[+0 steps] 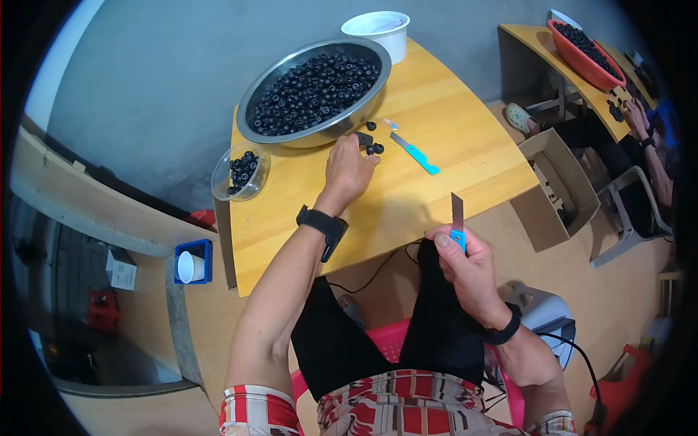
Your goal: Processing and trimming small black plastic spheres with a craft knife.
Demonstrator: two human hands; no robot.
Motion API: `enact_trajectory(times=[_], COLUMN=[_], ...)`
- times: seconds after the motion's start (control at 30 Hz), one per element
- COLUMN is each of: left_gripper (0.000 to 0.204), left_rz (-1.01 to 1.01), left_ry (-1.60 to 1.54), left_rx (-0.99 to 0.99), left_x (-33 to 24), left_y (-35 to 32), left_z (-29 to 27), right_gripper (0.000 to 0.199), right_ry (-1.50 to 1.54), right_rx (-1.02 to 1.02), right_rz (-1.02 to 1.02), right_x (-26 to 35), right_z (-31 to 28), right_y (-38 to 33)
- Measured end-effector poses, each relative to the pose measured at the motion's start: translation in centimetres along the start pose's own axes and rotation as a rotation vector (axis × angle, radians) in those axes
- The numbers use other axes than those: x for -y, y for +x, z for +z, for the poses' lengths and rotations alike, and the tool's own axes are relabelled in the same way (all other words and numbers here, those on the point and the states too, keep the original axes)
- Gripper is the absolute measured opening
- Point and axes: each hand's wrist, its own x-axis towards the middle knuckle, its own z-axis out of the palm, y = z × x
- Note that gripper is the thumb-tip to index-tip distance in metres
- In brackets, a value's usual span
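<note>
My left hand reaches onto the yellow table, thumb and forefinger apart beside small black ring-shaped parts. A dark piece sits right at its fingertips; whether they touch it, I cannot tell. Just beyond is one more black part. My right hand is closed around a small knife with a blue handle, its blade pointing up, in front of the table's near edge. Another knife with a turquoise handle lies on the tabletop, right of my left hand.
A large steel bowl full of black parts stands at the back of the table. Behind it is a white tub; a clear cup of parts sits left. Right are a cardboard box and a co-worker's hand near a red basin.
</note>
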Motion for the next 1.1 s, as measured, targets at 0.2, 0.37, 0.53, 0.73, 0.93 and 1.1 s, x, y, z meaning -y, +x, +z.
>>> enact_trajectory(times=[0.2,0.37,0.53,0.73,0.93,1.1], left_gripper=[0.027,0.017,0.021,0.022,0.024,0.024], left_rz=[-0.029,-0.32,-0.409,-0.475,-0.477,-0.506], left_ry=[0.188,-0.884,-1.543,-1.887,-2.051,-2.038], left_rx=[0.055,0.331,0.435,0.503,0.558,0.513], left_x=[-1.1,-0.9,-2.1,-2.2,-2.2,-2.3], left_y=[0.3,-3.2,-8.9,-12.6,-14.9,-15.9], left_z=[-0.2,-1.5,-2.2,-1.2,0.3,0.7], right_gripper=[0.019,0.022,0.019,0.019,0.032,0.035], right_ry=[-0.018,-0.15,-0.465,-1.076,-1.295,-1.358], right_rx=[0.004,-0.023,-0.074,-0.079,-0.047,-0.042], right_rz=[-0.007,-0.039,-0.207,-0.769,-0.9,-0.924], right_x=[0.0,-0.3,-1.3,-1.4,-1.5,-1.8], right_z=[-0.1,-0.2,-0.4,0.1,0.5,0.6], right_y=[0.1,0.4,0.9,0.7,0.4,0.2])
